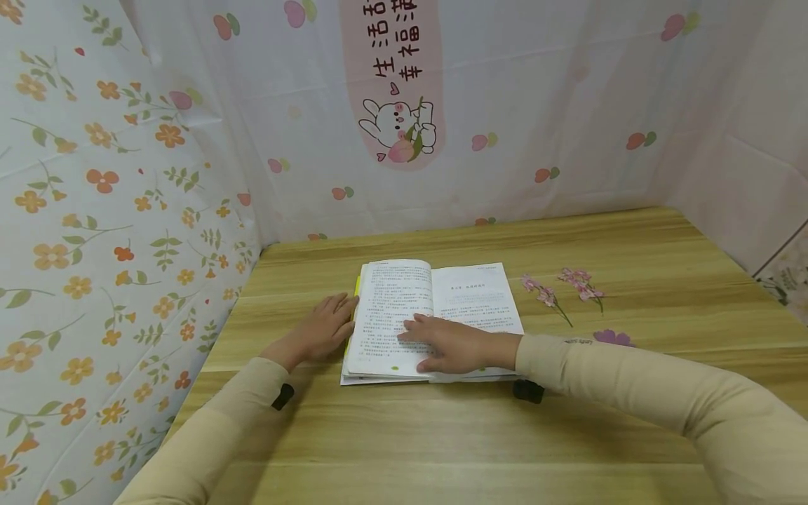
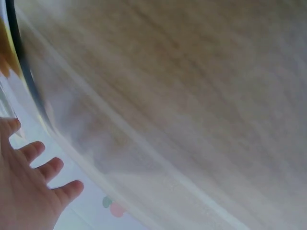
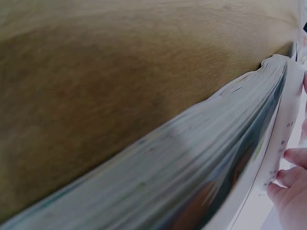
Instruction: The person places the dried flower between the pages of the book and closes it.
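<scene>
An open book (image 1: 476, 291) with printed pages lies on the wooden table. My left hand (image 1: 325, 328) rests beside the book's left edge, its fingertips at the yellow strip (image 1: 351, 315) there. Across the lower part of the spread reaches my right hand (image 1: 457, 345), palm down, with its fingers spread over the left page. The left wrist view shows the left hand (image 2: 33, 187) with its fingers apart and nothing gripped. In the right wrist view, the right hand's fingertips (image 3: 290, 158) touch a page beside the thick page block (image 3: 172, 153).
Two sprigs of pink flowers (image 1: 541, 289) lie right of the book. A purple flower (image 1: 614, 338) sits closer, partly behind the right sleeve (image 1: 606, 365). Patterned cloth (image 1: 536, 105) hangs behind the wooden table (image 1: 391, 449) and along its left side.
</scene>
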Motion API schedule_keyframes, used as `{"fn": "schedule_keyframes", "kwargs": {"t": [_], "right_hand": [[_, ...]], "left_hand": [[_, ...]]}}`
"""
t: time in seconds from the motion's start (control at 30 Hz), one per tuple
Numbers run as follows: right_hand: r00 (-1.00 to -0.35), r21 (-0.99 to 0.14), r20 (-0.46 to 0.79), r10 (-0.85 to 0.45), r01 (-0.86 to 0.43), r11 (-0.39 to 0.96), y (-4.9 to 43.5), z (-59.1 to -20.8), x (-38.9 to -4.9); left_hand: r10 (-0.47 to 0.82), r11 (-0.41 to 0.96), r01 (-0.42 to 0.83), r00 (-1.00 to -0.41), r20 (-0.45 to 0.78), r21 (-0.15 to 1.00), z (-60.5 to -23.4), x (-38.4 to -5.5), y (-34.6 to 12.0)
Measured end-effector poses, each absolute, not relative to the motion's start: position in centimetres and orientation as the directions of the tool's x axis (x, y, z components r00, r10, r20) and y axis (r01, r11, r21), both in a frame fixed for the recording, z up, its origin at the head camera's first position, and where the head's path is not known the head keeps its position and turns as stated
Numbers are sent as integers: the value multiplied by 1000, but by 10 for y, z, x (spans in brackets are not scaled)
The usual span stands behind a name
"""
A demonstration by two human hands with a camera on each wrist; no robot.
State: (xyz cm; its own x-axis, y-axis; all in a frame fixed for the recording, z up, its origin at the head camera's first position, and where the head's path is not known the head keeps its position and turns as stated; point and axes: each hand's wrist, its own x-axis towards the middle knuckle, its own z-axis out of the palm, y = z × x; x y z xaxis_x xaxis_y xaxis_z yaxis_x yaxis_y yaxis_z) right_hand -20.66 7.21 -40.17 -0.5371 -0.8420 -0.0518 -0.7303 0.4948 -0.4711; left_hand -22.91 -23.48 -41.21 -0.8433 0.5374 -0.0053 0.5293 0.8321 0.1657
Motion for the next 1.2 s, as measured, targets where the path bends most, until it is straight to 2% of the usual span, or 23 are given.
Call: {"fn": "schedule_keyframes", "kwargs": {"t": [0.2, 0.37, 0.5, 0.8, 0.97, 1.2], "right_hand": [[-493, -367, -79, -866, -793, 485, 70, -401, -204], [-465, -297, -108, -879, -828, 475, 66, -401, -204], [-452, -230, -137, -881, -851, 472, 63, -402, -204], [-428, -100, -157, -890, -889, 446, 62, -404, -206], [-423, -72, -169, -890, -895, 439, 61, -403, -206], [-416, -68, -174, -893, -899, 432, 60, -399, -205]], "left_hand": [[513, 850, 517, -856, 61, 105, -410, -233, -231], [477, 877, 476, -879, -11, 71, -412, -237, -223], [481, 877, 478, -875, -63, 50, -413, -237, -218], [509, 859, 512, -855, -96, -9, -416, -237, -214], [492, 866, 500, -858, -148, -25, -418, -238, -213], [491, 865, 501, -857, -156, -34, -420, -238, -214]]}}
